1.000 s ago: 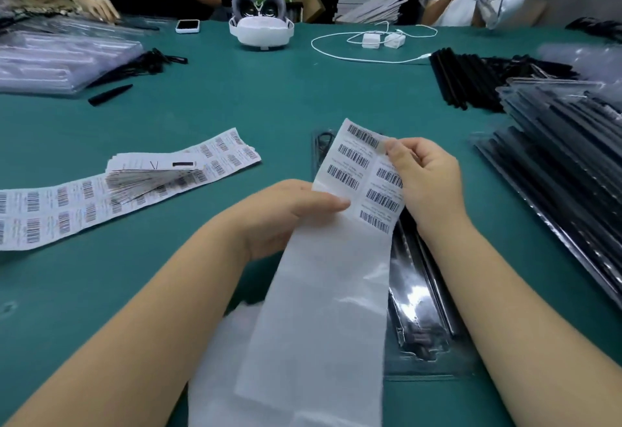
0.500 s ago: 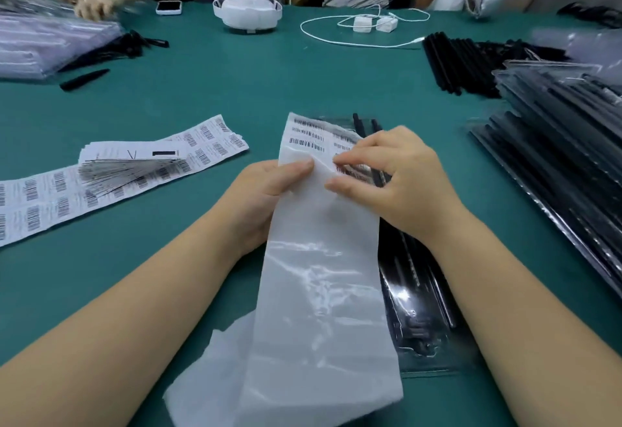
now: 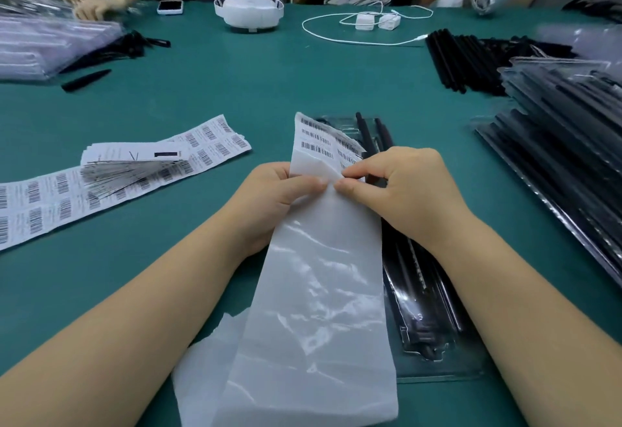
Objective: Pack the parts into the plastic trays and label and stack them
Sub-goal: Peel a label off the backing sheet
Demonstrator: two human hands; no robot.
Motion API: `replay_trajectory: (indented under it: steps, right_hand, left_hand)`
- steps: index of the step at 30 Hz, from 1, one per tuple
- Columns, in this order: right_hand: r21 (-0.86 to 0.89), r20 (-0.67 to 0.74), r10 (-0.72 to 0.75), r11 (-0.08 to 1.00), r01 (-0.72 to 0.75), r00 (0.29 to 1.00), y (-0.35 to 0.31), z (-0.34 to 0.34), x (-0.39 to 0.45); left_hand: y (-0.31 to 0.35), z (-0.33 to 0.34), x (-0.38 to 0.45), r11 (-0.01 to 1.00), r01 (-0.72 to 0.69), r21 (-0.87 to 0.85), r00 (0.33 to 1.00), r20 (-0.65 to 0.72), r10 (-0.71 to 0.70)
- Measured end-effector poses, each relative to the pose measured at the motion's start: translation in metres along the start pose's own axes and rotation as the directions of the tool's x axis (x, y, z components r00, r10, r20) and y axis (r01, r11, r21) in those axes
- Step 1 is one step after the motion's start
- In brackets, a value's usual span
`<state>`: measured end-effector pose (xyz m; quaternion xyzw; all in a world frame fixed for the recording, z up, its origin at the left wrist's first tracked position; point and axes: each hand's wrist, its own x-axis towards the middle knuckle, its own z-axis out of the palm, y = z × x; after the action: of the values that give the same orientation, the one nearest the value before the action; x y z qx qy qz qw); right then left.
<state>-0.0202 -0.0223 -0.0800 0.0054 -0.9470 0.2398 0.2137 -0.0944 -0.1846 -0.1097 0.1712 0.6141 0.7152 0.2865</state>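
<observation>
Both hands pinch the long white barcode label strip (image 3: 316, 224), left hand (image 3: 269, 197) steadying, right hand (image 3: 400, 191) picking at a sticker edge, directly above the clear plastic tray of black rods (image 3: 424, 308) lying lengthwise on the counter, nearer the right hand

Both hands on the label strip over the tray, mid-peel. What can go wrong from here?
1. The right hand pinches a barcode label at the edge of the white label backing strip that the left hand holds; a hasty peel could tear or crease it.
2. The strip covers much of the clear plastic tray of black rods, so the label may land crooked.
3. The strip's loose tail could drag across the tray.
</observation>
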Motion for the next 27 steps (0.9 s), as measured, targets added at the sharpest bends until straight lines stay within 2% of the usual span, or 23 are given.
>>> replay_trajectory:
  steps: [3,6,10,13,15,17,18,19,21,22,25,27]
  right_hand:
    - [-0.042,0.039,-0.029,0.999,0.031,0.999,-0.001,0.000,0.000]
    - [-0.010,0.001,-0.027,1.000,0.027,1.000,-0.001,0.001,-0.001]
    - [0.196,-0.065,0.217,0.960,-0.201,0.974,0.008,0.004,0.002]
    - [0.441,-0.112,0.453,0.820,-0.364,0.885,0.021,0.003,0.008]
    - [0.626,-0.111,0.617,0.653,-0.427,0.779,0.031,-0.002,0.012]
    - [0.734,-0.096,0.720,0.518,-0.440,0.688,0.039,-0.007,0.015]
    - [0.760,-0.092,0.740,0.484,-0.433,0.666,0.042,-0.008,0.014]
    - [0.780,-0.090,0.748,0.464,-0.421,0.657,0.045,-0.009,0.014]
    - [0.812,-0.074,0.750,0.428,-0.397,0.657,0.046,-0.010,0.013]
    - [0.825,-0.059,0.745,0.412,-0.388,0.664,0.046,-0.010,0.013]
    - [0.822,-0.029,0.703,0.421,-0.383,0.711,0.042,-0.009,0.013]
    - [0.827,-0.018,0.652,0.436,-0.355,0.758,0.036,-0.009,0.012]
  left_hand:
    - [0.000,0.001,0.000,1.000,0.004,0.018,1.000,-0.019,-0.003]
    - [0.000,0.002,-0.002,1.000,0.003,0.030,1.000,0.009,-0.003]
    - [0.002,0.002,-0.003,0.999,0.007,0.034,1.000,-0.016,-0.006]
    - [0.008,0.000,-0.005,0.999,0.033,0.025,0.998,-0.052,-0.032]
    - [0.015,-0.008,-0.008,0.994,0.051,0.095,0.994,-0.102,-0.041]
    - [0.023,-0.021,-0.010,0.969,0.129,0.209,0.977,-0.196,-0.088]
    - [0.025,-0.028,-0.010,0.930,0.183,0.317,0.960,-0.260,-0.100]
    - [0.028,-0.035,-0.010,0.850,0.230,0.473,0.942,-0.327,-0.073]
    - [0.031,-0.043,-0.010,0.596,0.295,0.747,0.905,-0.419,0.077]
    - [0.031,-0.044,-0.011,0.474,0.324,0.819,0.884,-0.441,0.158]
    - [0.030,-0.043,-0.015,0.205,0.402,0.893,0.831,-0.449,0.328]
    - [0.031,-0.042,-0.018,0.105,0.372,0.922,0.822,-0.380,0.425]
